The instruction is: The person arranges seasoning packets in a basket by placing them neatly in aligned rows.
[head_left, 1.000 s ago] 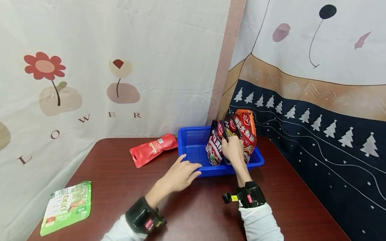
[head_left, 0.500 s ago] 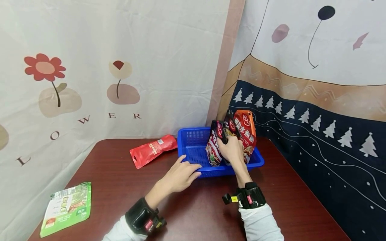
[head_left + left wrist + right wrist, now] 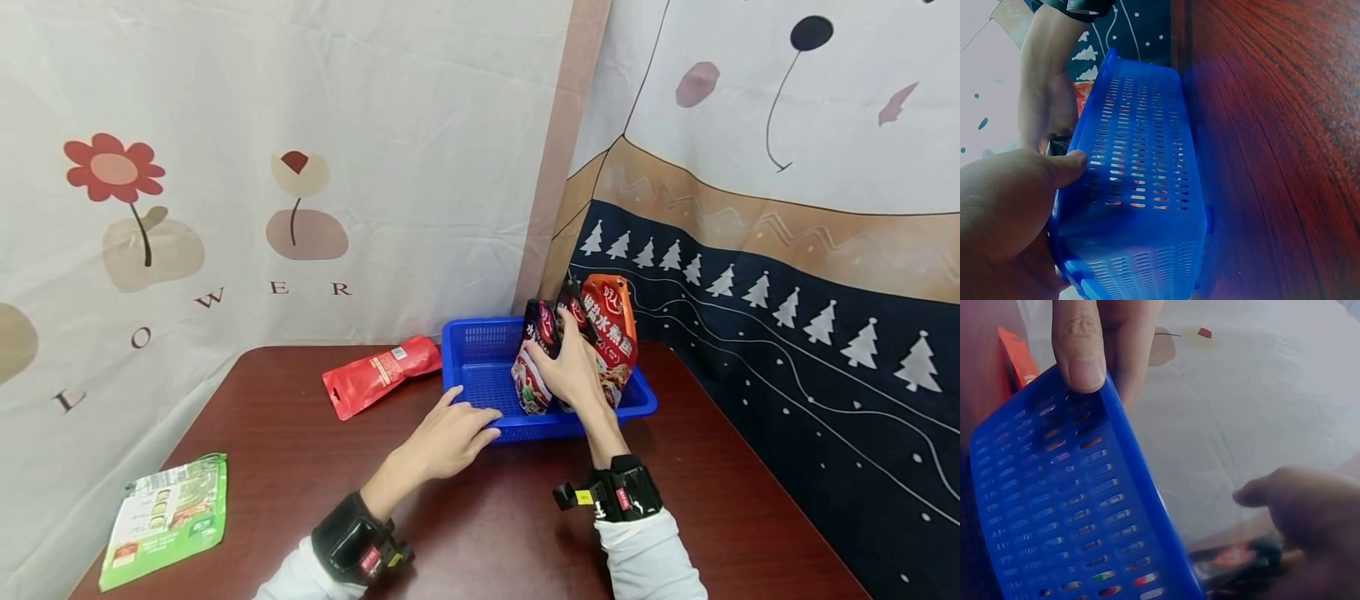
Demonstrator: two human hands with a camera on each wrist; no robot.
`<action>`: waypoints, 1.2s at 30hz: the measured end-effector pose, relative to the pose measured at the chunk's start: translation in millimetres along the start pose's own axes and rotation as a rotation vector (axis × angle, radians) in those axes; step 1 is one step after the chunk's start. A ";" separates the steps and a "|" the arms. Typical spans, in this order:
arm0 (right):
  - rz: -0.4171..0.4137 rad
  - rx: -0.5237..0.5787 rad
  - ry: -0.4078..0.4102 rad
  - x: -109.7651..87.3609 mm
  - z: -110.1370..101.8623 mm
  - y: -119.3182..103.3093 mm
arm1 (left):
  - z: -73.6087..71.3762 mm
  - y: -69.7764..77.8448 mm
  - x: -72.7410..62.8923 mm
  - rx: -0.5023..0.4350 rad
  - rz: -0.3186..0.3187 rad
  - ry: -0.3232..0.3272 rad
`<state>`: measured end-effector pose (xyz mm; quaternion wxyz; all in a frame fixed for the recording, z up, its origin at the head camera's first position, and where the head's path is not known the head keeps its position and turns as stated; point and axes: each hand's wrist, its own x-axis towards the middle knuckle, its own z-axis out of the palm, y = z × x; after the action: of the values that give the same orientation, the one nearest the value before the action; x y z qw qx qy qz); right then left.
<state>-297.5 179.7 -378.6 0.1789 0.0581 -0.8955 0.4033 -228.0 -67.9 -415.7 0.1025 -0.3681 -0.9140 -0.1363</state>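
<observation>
A blue plastic basket (image 3: 480,375) stands on the table, holding upright seasoning pouches at its right. My left hand (image 3: 447,433) grips its front left corner; in the left wrist view the thumb (image 3: 1072,165) lies outside the rim and the fingers go inside. Over the pouches, my right hand (image 3: 576,367) has thumb and index finger spread apart, right at the tops. A dark pouch (image 3: 534,375) stands left of that hand, another dark pouch (image 3: 573,304) behind it. To its right is a red-orange pouch (image 3: 618,325). The right hand partly hides these pouches.
Left of the basket, a red pouch (image 3: 378,375) lies flat on the brown table (image 3: 510,533). A green pouch (image 3: 168,517) lies at the table's left edge. Printed cloth (image 3: 390,167) hangs close behind the table and along its right side.
My right hand has loosened from the dark pouches: its thumb and index finger have spread apart, the index finger rising. The left hand, the basket and the pouches stay in place.
</observation>
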 end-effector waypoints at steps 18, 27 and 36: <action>-0.390 0.052 0.045 -5.6 -7.5 -19.0 | 1.2 -0.9 -0.6 0.029 0.030 0.047; -0.474 0.047 0.010 -12.4 -12.8 -29.5 | -5.4 -7.9 1.9 -0.030 0.067 0.078; -0.510 -0.007 -0.073 -25.2 -15.5 -27.1 | -31.1 -36.7 -5.6 -0.137 -0.018 0.186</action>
<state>-263.2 172.1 -359.3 0.2424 0.2957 -0.8593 0.3395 -247.0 -107.0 -394.4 0.1602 -0.3516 -0.8924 -0.2331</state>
